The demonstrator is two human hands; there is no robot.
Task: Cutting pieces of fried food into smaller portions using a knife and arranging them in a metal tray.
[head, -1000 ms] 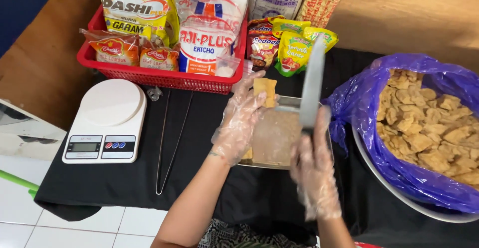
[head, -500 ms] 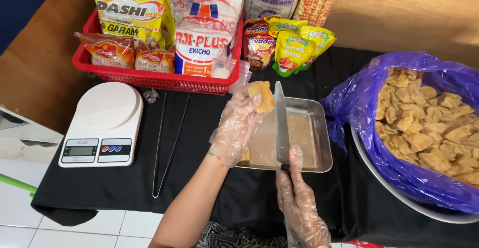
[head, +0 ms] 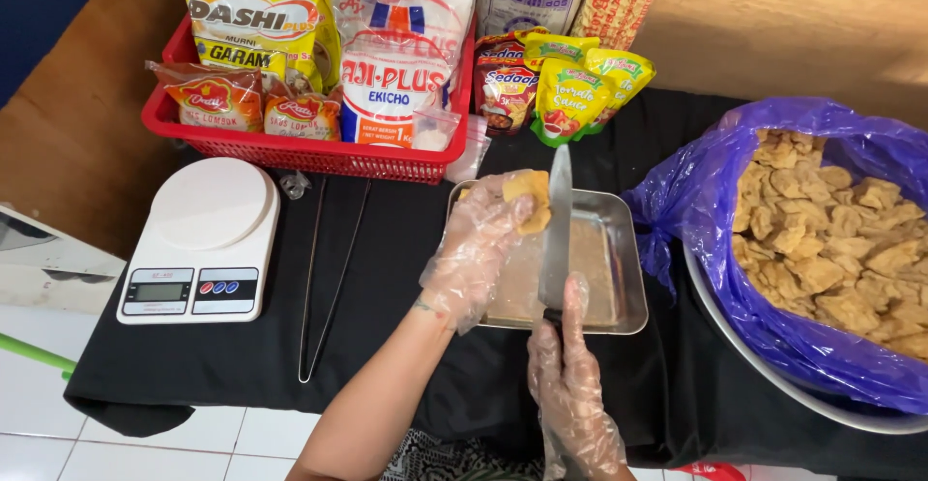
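Note:
My left hand (head: 474, 249), in a clear plastic glove, holds a golden fried tofu puff (head: 532, 198) above the metal tray (head: 619, 278). A gloved right hand (head: 570, 384) grips a knife (head: 557, 230) whose blade points away from me and lies against the right side of the puff. The tray sits on the black tablecloth in the middle of the view.
A large bowl lined with a purple plastic bag (head: 696, 201) full of tofu puffs (head: 831, 239) stands at the right. A white kitchen scale (head: 198, 239) and long metal tongs (head: 329, 268) lie at the left. A red basket (head: 309, 152) of seasoning packets and sauce pouches (head: 565, 94) is behind.
The knife came down from an upright hold right of the tray to lie against the puff. My left hand lifted the puff slightly above the tray.

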